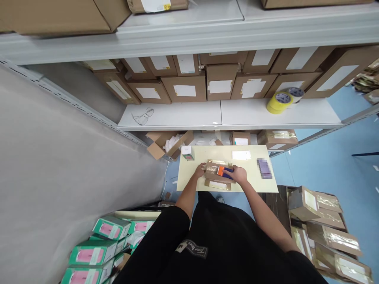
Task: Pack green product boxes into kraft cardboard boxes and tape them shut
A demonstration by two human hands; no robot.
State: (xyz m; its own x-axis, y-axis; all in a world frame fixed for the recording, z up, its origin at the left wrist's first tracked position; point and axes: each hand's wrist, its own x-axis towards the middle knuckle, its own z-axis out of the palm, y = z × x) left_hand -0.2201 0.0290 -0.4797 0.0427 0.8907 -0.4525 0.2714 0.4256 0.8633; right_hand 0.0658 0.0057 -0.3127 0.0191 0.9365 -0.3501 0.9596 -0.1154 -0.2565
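Observation:
A small brown cardboard box with shiny tape along its edges lies on the cream-coloured table. At the box's left end, my left hand is closed on its edge. My right hand grips the dark blue handle of an orange-and-blue hand tool over the top of the box. The tool's orange head points left, towards the middle of the box; its exact kind is too small to tell. Behind the box lie white labels. A small white-and-green box stands at the table's back left corner.
A blurred purple item lies at the table's right. The shelf beyond holds glasses, yellow tape rolls and several cartons. An opened carton sits below. Taped boxes and green boxes flank me.

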